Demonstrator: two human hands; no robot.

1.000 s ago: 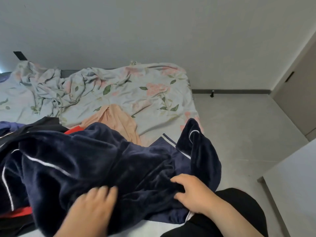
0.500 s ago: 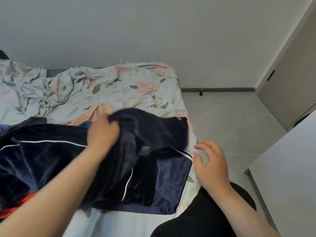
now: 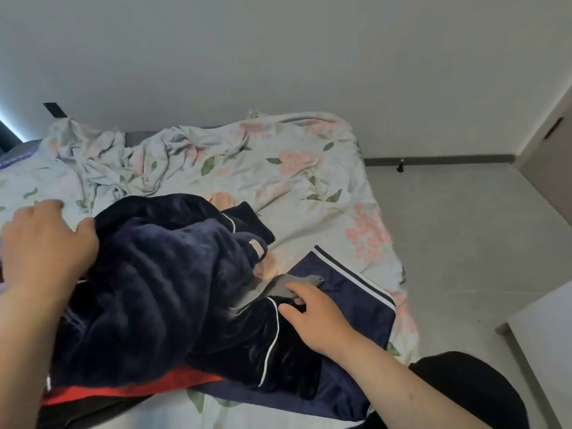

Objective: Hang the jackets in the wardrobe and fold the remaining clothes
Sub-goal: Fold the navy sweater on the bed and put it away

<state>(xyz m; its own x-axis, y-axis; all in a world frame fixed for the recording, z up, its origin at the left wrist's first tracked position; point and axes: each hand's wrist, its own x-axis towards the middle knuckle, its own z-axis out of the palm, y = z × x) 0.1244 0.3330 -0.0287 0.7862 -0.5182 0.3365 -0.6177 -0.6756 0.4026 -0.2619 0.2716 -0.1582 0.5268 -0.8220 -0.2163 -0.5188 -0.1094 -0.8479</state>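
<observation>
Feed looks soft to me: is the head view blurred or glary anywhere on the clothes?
Head view: left hand slightly motion-blurred; right hand sharper; plush navy velvet garment dim but readable, white piping clear; no glare, only a bright strip at far left; wide-angle bends the wall edges.

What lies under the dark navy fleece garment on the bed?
Under the navy fleece garment show a red garment, navy striped shorts, a peach garment and the floral bedsheet. How far each extends beneath, or whether more is buried, is covered.
</observation>
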